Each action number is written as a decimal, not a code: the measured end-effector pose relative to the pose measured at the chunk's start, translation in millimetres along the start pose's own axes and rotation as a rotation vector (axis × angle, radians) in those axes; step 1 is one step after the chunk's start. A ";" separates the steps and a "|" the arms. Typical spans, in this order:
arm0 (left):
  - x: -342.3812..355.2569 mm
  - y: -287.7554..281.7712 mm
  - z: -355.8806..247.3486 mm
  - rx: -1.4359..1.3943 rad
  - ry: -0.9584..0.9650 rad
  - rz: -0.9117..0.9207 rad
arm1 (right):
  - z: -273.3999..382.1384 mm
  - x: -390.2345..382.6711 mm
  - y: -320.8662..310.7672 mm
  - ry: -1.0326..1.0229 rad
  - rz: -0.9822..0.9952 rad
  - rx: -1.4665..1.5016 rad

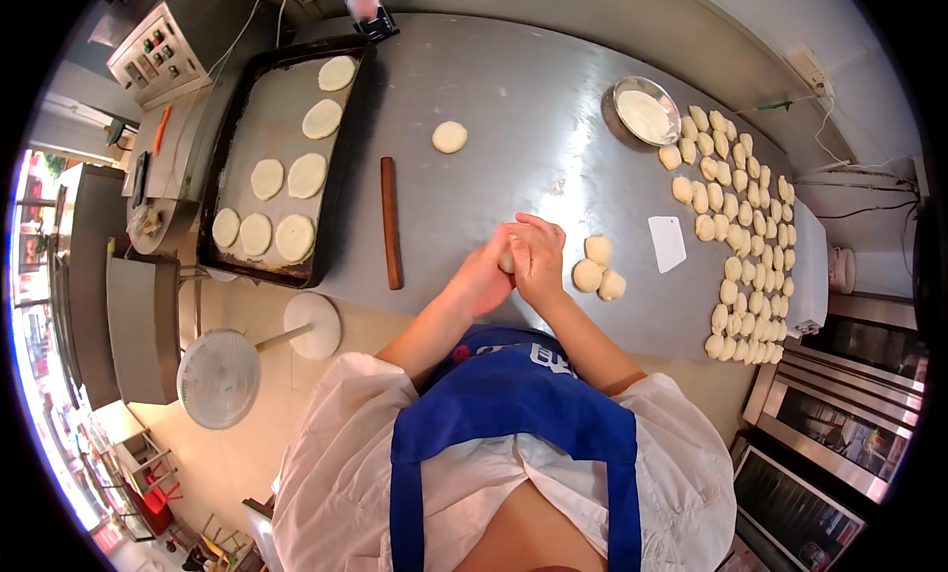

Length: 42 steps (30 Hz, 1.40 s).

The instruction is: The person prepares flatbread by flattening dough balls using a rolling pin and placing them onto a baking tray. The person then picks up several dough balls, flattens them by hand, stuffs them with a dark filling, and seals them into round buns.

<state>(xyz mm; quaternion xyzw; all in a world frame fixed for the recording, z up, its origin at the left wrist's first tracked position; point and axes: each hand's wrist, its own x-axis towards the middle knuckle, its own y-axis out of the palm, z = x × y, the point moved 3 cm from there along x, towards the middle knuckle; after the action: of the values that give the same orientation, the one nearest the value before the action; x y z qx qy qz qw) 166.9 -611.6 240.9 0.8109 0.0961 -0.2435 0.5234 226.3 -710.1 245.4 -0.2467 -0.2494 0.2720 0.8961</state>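
Note:
My left hand [481,276] and my right hand [538,263] are closed together over the near part of the metal table. Between them shows a small piece of dough [508,260], mostly hidden by my fingers. Just right of my hands, three dough balls [590,275] sit in a touching cluster. A wooden rolling pin [392,223] lies to the left, pointing away from me. Beyond my hands rests one flattened dough round [449,137].
At left, a dark-rimmed baking tray [333,192] holds several flat dough rounds. Many dough pieces [743,238] crowd the right end. A metal bowl of flour [647,111] stands by them, and a white scraper [668,243] lies nearer. A fan [219,379] stands off the table's left side.

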 end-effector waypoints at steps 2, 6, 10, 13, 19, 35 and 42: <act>2.6 -8.0 -11.8 -0.247 -0.121 0.070 | -0.9 0.3 8.0 -0.004 0.018 -0.026; 3.6 -16.4 -9.2 0.104 0.046 -0.135 | 10.7 14.8 18.0 0.066 0.040 -0.022; -0.8 -6.5 -12.5 0.220 0.092 -0.138 | 1.5 23.1 19.8 0.084 0.060 -0.026; 3.0 -17.0 -11.6 0.188 0.064 -0.109 | 4.0 30.5 15.6 0.071 0.158 -0.015; 1.6 -26.7 -24.1 -0.147 0.101 -0.045 | 16.0 34.6 25.6 -0.027 0.039 0.016; -11.8 -75.3 -42.3 1.049 0.513 -0.468 | -3.8 10.7 46.7 0.062 -0.069 0.134; 20.5 -134.1 -45.7 2.131 0.570 -0.489 | -63.1 -31.9 -0.4 0.257 -0.076 -0.127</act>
<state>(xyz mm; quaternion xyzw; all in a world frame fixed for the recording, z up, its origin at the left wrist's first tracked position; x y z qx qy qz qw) 143.0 -514.6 138.4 0.8293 0.1115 -0.1033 -0.5378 239.9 -749.2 188.2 -0.3260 -0.1585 0.1878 0.9129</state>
